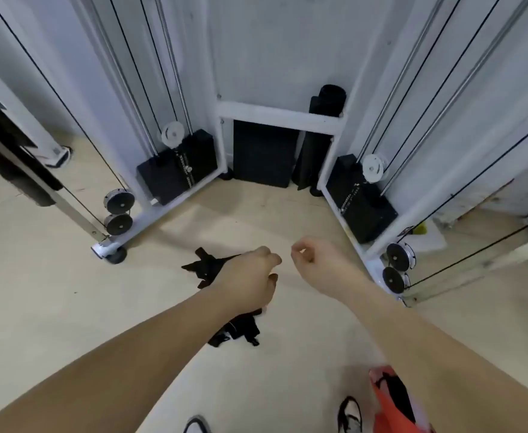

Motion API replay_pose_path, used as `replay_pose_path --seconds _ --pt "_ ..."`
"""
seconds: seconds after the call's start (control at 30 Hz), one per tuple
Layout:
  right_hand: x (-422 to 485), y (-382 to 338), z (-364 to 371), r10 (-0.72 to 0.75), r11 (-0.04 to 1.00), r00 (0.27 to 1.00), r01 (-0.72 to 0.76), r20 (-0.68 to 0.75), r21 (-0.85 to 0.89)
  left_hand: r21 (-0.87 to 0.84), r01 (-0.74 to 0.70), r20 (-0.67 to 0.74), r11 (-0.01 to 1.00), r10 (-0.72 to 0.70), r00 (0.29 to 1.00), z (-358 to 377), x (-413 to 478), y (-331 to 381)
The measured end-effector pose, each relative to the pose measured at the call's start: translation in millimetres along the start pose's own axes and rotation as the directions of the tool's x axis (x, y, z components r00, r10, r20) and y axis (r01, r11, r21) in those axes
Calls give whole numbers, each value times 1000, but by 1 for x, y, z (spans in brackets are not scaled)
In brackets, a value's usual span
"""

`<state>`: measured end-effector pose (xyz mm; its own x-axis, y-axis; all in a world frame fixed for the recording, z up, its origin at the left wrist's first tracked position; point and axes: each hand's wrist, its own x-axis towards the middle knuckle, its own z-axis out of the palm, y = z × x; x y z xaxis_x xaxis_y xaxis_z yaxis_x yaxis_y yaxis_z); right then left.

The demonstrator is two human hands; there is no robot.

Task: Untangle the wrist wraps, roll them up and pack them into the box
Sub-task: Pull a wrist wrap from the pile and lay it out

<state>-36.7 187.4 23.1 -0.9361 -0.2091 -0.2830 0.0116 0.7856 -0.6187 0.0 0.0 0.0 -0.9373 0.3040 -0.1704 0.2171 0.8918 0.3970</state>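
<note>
A tangle of black wrist wraps [207, 267] lies on the pale floor, and another part of it shows lower down as black straps [240, 329]. My left hand [250, 278] hovers over the middle of the tangle with fingers curled, hiding that part; whether it grips a strap is unclear. My right hand [312, 257] is to the right of it, apart from the wraps, fingers curled in with nothing visible in them. A red-orange container [384, 401] with something black inside sits at the bottom right edge.
A white cable machine frame surrounds the floor: a weight stack [178, 170] at left, another weight stack [362, 204] at right, with pulleys [118, 210] and cables. Black pads [262, 151] lean against the back wall. My shoes [350, 414] show at the bottom.
</note>
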Motion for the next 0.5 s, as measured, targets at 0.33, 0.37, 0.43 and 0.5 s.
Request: replay_pose_path --seconds 0.33,0.37,0.43,0.5 --pt "146 167 10 212 887 955 -278 209 369 -314 260 11 913 -271 963 150 138 -27" --pt "160 185 27 224 880 954 -286 200 379 -328 275 26 904 -283 959 173 146 -36" --pt "185 218 70 241 873 948 -305 206 381 -357 304 47 884 -308 950 222 162 -59" --pt "211 253 124 255 868 942 -323 218 378 -381 329 65 864 -330 942 279 178 -90"
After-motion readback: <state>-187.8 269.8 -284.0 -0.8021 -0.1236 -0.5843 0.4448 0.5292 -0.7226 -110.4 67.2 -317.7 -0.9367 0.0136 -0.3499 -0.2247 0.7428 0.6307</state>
